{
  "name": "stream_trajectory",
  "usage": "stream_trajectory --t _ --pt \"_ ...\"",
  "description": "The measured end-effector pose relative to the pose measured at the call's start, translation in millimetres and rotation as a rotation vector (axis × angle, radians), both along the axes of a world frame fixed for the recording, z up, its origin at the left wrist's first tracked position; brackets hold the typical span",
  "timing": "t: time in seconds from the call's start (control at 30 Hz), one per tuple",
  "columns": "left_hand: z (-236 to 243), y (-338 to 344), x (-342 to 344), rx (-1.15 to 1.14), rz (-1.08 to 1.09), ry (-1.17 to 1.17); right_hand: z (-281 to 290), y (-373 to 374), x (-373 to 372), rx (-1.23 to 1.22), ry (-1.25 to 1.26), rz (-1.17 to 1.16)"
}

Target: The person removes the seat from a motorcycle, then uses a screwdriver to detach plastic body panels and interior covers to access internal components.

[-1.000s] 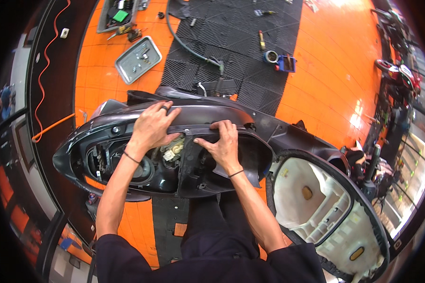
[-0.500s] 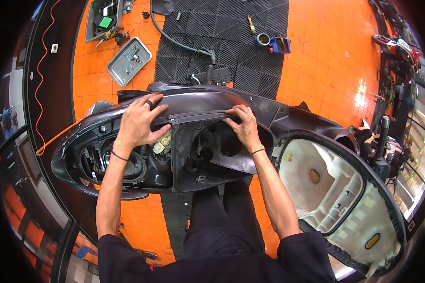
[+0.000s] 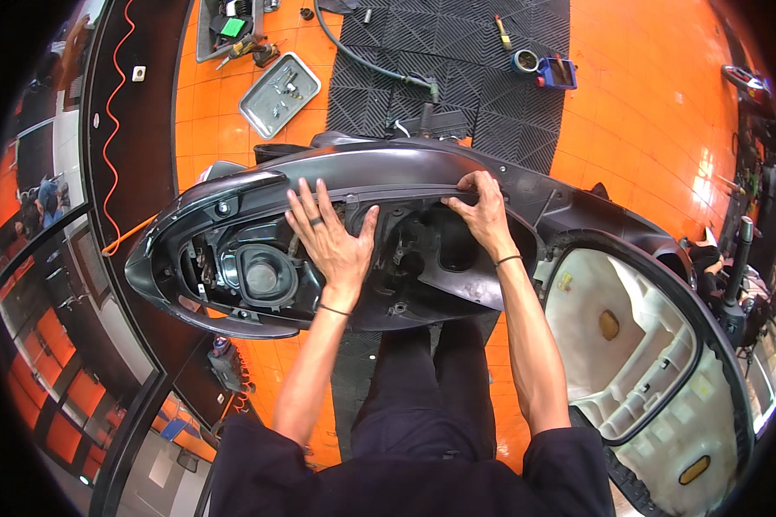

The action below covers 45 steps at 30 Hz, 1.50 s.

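A scooter's black tail body lies across in front of me, its insides exposed. My left hand, with a dark ring, is spread flat over the middle of the opening. Its fingertips reach the inner edge of the far black side panel; whether the palm touches anything cannot be seen. My right hand pinches that panel's rim farther right, thumb inside and fingers over the edge. A round fuel filler cap shows left of my left hand. Below my right hand is the dark underseat compartment.
The upturned seat shows its pale underside at right. Beyond the scooter, a metal tray with small parts, a cordless drill, a toolbox, a brush and a blue container lie on orange tiles and black mats.
My left hand has left its hold over the far panel and moved right and nearer, now spread flat. My right hand stays on the rim. The whole view has shifted.
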<state>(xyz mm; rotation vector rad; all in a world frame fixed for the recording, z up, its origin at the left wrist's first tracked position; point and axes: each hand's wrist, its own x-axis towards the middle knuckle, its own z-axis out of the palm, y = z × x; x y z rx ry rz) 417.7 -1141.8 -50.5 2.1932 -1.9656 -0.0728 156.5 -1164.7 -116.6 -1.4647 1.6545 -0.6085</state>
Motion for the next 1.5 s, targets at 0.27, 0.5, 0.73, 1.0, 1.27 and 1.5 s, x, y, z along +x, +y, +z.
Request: stream_trajectory --t 0.27,0.5,0.73,1.0,1.27,1.5 --pt "-3.3 6.4 -2.4 -0.002 0.073 -0.093 18.0 -0.8 8.0 -0.097 0.308 0.088" --pt "-8.0 -1.4 -2.9 -0.075 0.036 -0.124 -8.1 -0.1 -1.4 -0.007 0.118 -0.023" --pt "-16.7 4.1 3.9 -0.136 0.021 -0.137 26.1 56.2 36.8 -0.368 0.298 -0.051" --pt "-24.1 -0.7 3.0 -0.254 -0.027 -0.179 47.9 193.2 71.8 -0.007 -0.157 0.360" --pt "-8.0 7.5 3.2 -0.175 -0.072 -0.097 39.9 212.1 128.8 -0.006 -0.128 0.589" --pt "40.4 130.2 12.2 -0.431 0.302 0.296 26.1 201.5 120.6 0.051 -0.221 0.638"
